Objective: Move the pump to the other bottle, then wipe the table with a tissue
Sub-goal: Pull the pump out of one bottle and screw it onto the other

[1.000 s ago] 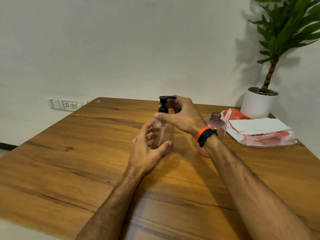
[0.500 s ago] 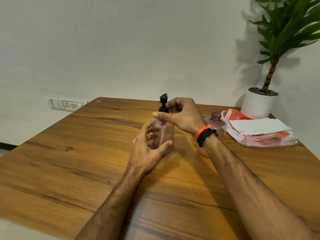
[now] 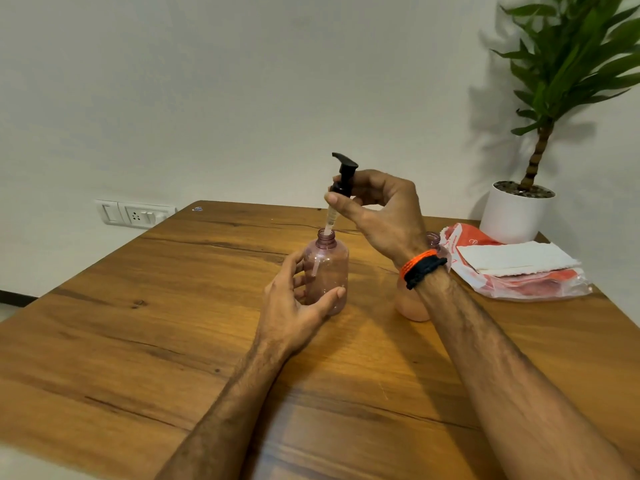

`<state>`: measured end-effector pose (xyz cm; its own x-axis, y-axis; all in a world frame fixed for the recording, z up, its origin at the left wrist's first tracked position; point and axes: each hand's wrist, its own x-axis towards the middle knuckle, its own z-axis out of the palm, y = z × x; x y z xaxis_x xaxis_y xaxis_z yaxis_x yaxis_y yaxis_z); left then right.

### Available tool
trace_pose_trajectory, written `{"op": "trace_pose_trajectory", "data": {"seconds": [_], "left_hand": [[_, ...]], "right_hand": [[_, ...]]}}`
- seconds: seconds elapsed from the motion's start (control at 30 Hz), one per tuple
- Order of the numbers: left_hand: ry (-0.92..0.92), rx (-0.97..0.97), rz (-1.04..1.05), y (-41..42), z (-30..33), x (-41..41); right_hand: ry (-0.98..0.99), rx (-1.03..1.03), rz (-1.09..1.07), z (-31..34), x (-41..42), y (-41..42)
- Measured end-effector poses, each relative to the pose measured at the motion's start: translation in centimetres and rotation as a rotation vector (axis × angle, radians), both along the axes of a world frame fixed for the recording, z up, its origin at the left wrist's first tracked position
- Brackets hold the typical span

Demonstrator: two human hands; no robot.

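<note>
A clear pink bottle (image 3: 327, 268) stands upright on the wooden table (image 3: 145, 334), and my left hand (image 3: 294, 306) is wrapped around its lower half. My right hand (image 3: 381, 213) grips the collar of the black pump (image 3: 343, 174), which is lifted above the bottle's neck. The pump's clear tube still reaches down into the bottle. A second pink bottle (image 3: 410, 303) with an open neck stands just to the right, mostly hidden behind my right wrist. White tissues (image 3: 516, 256) lie folded on a red-and-clear plastic packet (image 3: 533, 285) at the right.
A potted plant in a white pot (image 3: 516, 216) stands at the table's far right corner, by the wall. A wall socket and switch plate (image 3: 133, 213) sit left of the table's far edge.
My right hand has turned the pump and lifted it off the bottle's neck, drawing the tube partly out. My left hand still holds the bottle in place.
</note>
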<state>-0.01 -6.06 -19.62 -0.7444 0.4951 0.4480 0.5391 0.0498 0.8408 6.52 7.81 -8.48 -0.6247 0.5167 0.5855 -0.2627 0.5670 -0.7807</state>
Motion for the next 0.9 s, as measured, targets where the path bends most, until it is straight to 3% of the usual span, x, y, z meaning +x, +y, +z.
{"op": "trace_pose_trajectory", "data": {"seconds": [0.6, 0.9], "left_hand": [[-0.010, 0.013, -0.020, -0.1, 0.0, 0.1], [-0.023, 0.005, 0.001, 0.0, 0.1, 0.3]], "right_hand": [[-0.019, 0.041, -0.015, 0.1, 0.3, -0.1], [0.256, -0.098, -0.100, 3.0, 2.4, 0.8]]}}
